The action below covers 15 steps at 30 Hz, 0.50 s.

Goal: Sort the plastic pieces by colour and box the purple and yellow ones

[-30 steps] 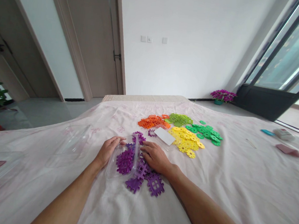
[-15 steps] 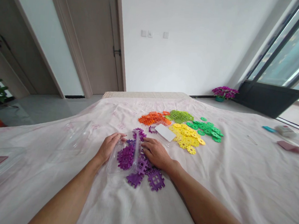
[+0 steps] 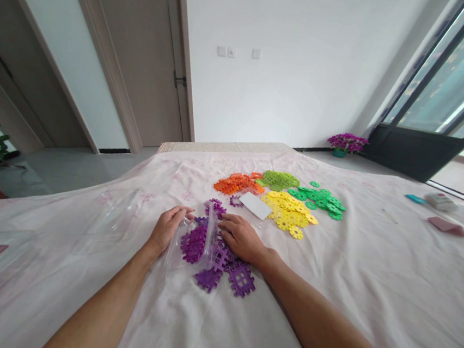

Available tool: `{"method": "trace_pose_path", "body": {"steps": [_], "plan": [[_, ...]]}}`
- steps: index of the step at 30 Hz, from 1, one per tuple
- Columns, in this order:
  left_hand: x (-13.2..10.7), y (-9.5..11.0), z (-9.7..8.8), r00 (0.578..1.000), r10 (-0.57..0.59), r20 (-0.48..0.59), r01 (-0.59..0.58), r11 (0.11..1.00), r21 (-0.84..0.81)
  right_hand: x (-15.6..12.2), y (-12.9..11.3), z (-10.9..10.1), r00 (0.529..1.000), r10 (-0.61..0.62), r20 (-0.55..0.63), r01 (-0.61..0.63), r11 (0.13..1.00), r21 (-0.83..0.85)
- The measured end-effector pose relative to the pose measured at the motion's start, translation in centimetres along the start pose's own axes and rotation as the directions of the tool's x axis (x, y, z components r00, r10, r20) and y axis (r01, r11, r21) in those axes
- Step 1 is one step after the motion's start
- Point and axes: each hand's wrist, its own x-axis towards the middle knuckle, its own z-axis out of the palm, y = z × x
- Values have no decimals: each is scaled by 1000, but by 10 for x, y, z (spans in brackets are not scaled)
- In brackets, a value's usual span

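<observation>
My left hand (image 3: 168, 226) is closed on the side of a clear plastic container (image 3: 171, 257), which lies tilted with its mouth toward the right. Inside it are several purple square interlocking pieces (image 3: 193, 243). My right hand (image 3: 241, 236) is at the container's rim, fingers together and curled over purple pieces; its palm hides part of what it grips. More purple pieces (image 3: 241, 279) spread on the cloth below and between both hands. Just beyond the right hand lies a clear lid with a white label (image 3: 255, 204).
Piles of orange (image 3: 237, 184), lime (image 3: 277, 179), yellow (image 3: 290, 209) and green pieces (image 3: 323, 199) lie farther back on the cloth-covered table (image 3: 351, 295). Clear containers (image 3: 111, 214) stand at left. A pink folded item (image 3: 447, 226) and a white object (image 3: 440, 202) are at right.
The view has shifted very slightly. Both hands, the container and the purple pieces keep nearly the same positions.
</observation>
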Motion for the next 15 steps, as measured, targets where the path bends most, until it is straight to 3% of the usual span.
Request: {"method": "trace_pose_path", "body": {"steps": [9, 15], "plan": [[2, -3, 2, 987, 22, -161, -30, 998, -50, 0, -1, 0, 1000, -7, -1, 7, 1000, -11], [3, -8, 1, 980, 2, -198, -31, 989, -142, 0, -1, 1, 1000, 6, -14, -6, 1000, -1]]}}
